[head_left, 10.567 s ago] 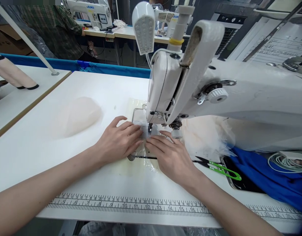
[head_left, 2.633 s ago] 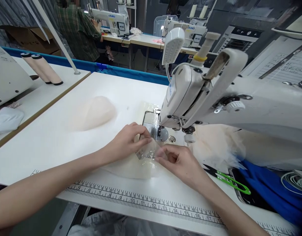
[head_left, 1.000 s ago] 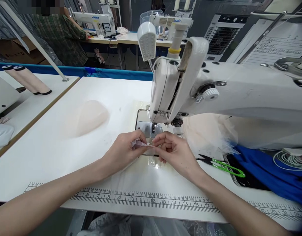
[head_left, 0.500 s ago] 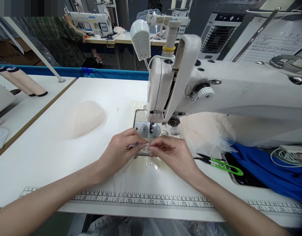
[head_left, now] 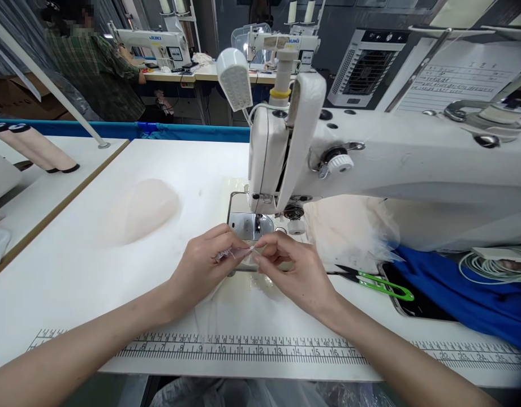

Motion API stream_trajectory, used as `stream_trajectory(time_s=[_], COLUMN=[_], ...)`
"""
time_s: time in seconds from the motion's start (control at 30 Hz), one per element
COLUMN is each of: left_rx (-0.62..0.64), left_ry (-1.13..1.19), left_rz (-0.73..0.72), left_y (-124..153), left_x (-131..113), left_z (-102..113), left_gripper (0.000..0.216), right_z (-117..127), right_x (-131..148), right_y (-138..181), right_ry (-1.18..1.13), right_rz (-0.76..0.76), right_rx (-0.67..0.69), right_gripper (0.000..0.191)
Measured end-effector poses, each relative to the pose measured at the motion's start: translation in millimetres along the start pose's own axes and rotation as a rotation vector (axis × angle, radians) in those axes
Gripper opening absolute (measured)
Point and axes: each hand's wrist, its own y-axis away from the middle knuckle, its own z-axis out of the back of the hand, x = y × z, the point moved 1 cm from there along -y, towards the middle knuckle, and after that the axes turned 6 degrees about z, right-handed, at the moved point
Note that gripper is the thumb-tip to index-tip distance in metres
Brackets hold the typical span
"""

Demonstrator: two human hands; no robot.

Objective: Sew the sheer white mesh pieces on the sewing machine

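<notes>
My left hand [head_left: 203, 265] and my right hand [head_left: 296, 271] meet fingertip to fingertip just in front of the sewing machine's needle plate [head_left: 247, 224]. Both pinch a small piece of sheer, nearly clear fabric [head_left: 239, 254]; a pale strip of it trails down toward me across the white table [head_left: 94, 271]. The white sewing machine [head_left: 370, 169] arches over from the right, its needle area right behind my fingers.
A pale mound of sheer fabric [head_left: 143, 206] lies to the left. More sheer fabric [head_left: 349, 226], green thread snips [head_left: 381, 285], blue cloth [head_left: 464, 305] and a cord coil [head_left: 493, 265] sit right. A ruler strip [head_left: 243, 353] runs along the near edge. Another person [head_left: 99, 68] works at a far machine.
My hands went from lying flat at the needle to lifting the sheer piece and pinching it between both sets of fingertips; in the last half second the pinch tightened slightly.
</notes>
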Motion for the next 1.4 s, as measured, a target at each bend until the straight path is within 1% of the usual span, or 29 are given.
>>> stream_trajectory(time_s=[0.3,0.5,0.63,0.7,0.77,0.8,0.83,0.9,0.97,1.03,1.13,1.23,1.3,1.37,1.4], left_rx=[0.004,-0.016,-0.026,-0.017,0.014,0.037,0.06,0.092,0.104,0.103,0.075,0.034,0.062,0.175,0.25], left_ry=[0.007,-0.008,-0.012,-0.013,-0.017,-0.016,-0.011,-0.009,-0.028,-0.05,-0.042,-0.011,0.039,0.102,0.122], left_rz=[-0.008,-0.033,-0.073,-0.078,-0.054,-0.024,0.009,0.054,0.024,-0.067,-0.174,-0.193,-0.135,0.003,0.084], left_y=[1,0,0,1,2,3,4,6,7,7,8,9,9,9,9], left_x=[2,-1,-5,-5,-5,-5,-4,-3,-3,-4,-5,-8,-10,-12,-12], left_z=[-1,0,1,1,1,1,0,0,0,-1,-1,0,2,4,4], left_gripper=[0.008,0.006,0.006,0.006,0.003,0.007,0.011,0.015,0.02,0.026,0.022,0.01,0.009,0.01,0.01], right_z=[0,0,1,2,2,3,4,8,11,15,20,22,23,23,22], right_x=[-2,-1,0,0,-1,-1,-2,-4,-4,-2,7,15,18,17,16], right_y=[1,1,1,1,1,1,2,4,6,7,6,6,7,10,11], right_ry=[0.005,0.011,0.035,0.068,0.117,0.158,0.217,0.384,0.552,0.656,0.732,0.76,0.741,0.706,0.683], right_rz=[0.023,0.049,0.084,0.117,0.184,0.242,0.32,0.534,0.767,0.91,0.973,1.019,1.034,1.018,0.976], right_rx=[0.026,0.047,0.042,0.049,0.038,0.015,-0.016,-0.07,-0.076,-0.001,0.124,0.143,0.144,0.151,0.15], right_gripper=[0.01,0.011,0.008,0.01,0.012,0.013,0.012,0.01,0.01,0.014,0.021,0.025,0.024,0.023,0.022])
